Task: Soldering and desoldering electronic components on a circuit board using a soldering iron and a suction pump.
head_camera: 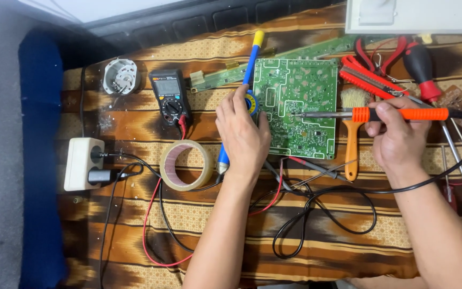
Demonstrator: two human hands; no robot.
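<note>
On the brown patterned cloth (316, 251) lies a green circuit board (298, 107); the left hand (244, 134) rests flat at its edge, loosely open, while the right hand (397, 134) grips an orange soldering iron (397, 114), tip touching the board.

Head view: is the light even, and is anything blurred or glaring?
Head view: soft, even light, faint shadows under the hands; circuit board and soldering iron sharp; white box at the top edge slightly overexposed; edges slightly bent by the wide lens.
</note>
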